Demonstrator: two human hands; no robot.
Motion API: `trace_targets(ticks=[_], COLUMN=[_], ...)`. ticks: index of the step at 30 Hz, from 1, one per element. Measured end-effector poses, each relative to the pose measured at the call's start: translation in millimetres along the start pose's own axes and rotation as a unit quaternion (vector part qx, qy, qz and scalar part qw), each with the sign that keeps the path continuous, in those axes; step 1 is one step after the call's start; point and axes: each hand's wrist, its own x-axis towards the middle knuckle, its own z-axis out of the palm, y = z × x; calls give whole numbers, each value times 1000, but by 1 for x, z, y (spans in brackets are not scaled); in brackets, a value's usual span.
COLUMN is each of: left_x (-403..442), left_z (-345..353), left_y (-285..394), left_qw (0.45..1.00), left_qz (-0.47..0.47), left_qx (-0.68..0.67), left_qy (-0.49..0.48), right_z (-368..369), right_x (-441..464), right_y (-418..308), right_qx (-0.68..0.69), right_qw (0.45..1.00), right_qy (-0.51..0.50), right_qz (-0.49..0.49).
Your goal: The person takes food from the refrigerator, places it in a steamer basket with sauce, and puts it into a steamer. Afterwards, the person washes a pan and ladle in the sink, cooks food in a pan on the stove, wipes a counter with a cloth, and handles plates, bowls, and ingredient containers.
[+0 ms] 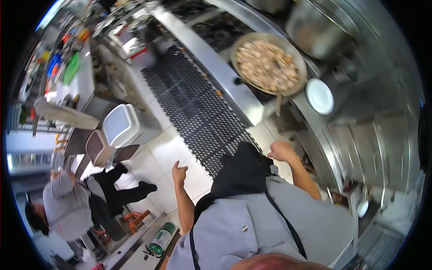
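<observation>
My left hand (180, 173) hangs over the pale floor tiles beside my black apron (238, 173), thumb and a finger apart, with nothing in it. On the other side of the apron, my right hand (281, 151) is loosely curled and seems to hold nothing. It is nearest to the steel counter edge and below the wide pan (300, 74). The pan sits on the stove, full of browned pieces of food (267, 65) that I cannot identify exactly. A handle (278, 104) sticks out over its near rim.
A white plate (320, 96) lies on the steel counter near a large pot (319, 31). Black perforated matting (180, 94) covers the aisle. Lidded bins (120, 125) stand left. Another person (72, 202) is at the lower left, near a green cylinder (163, 238).
</observation>
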Motion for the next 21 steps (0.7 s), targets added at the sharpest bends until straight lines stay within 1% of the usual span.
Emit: trace_targets(ticks=[1, 2, 3, 4, 5, 6, 7, 9, 10, 11, 12, 13, 14, 15, 16, 17, 19, 20, 21], left_x=[14, 30, 48, 69, 92, 113, 137, 183, 208, 248, 283, 314, 329, 346, 367, 389, 441, 478, 515], left_z=[-11, -18, -24, -29, -34, -40, -48, -69, -76, -78, -84, -89, -94, -103, -112, -117, -119, -113, -112], left_y=[18, 37, 56, 75, 93, 109, 124, 166, 186, 180, 182, 188, 210, 233, 258, 281, 336, 362, 397], left_qw=[999, 1000, 999, 999, 999, 998, 997, 997, 998, 993, 992, 990, 987, 993, 992, 995, 993, 990, 987], left_qz=[32, 29, 28, 29, 29, 51, 74, 64, 56, 115, 119, 132, 144, 115, 117, 89, 44, 61, 102], left_qx=[2, -8, -15, -20, -26, -10, 9, 22, 31, -23, -20, 16, 52, 31, 36, 11, -52, -81, -59], left_qy=[-13, 4, -4, -15, -3, 17, 36, 30, 15, 26, 23, 36, 49, 9, 1, -37, -99, -101, -111], right_z=[-14, -27, -37, -41, -49, -57, -73, -113, -139, -169, -195, -213, -233, -255, -274, -287, -313, -323, -327], right_x=[12, 25, 41, 66, 83, 98, 115, 142, 150, 154, 163, 175, 183, 190, 199, 209, 227, 237, 248], right_y=[-25, -49, -70, -87, -110, -134, -158, -197, -207, -218, -228, -230, -234, -235, -237, -241, -247, -248, -250], right_qx=[-13, 15, 47, 72, 108, 146, 146, 172, 173, 255, 336, 347, 363, 380, 399, 403, 445, 443, 467], right_qw=[1000, 998, 994, 985, 962, 929, 927, 911, 910, 905, 892, 883, 881, 879, 876, 876, 856, 857, 843], right_qy=[2, 20, 36, 39, 111, 178, 176, 187, 191, 153, 114, 150, 171, 174, 179, 182, 236, 241, 254], right_qz=[-21, -59, -94, -153, -223, -290, -298, -326, -326, -305, -282, -278, -251, -227, -203, -194, -117, -106, -83])
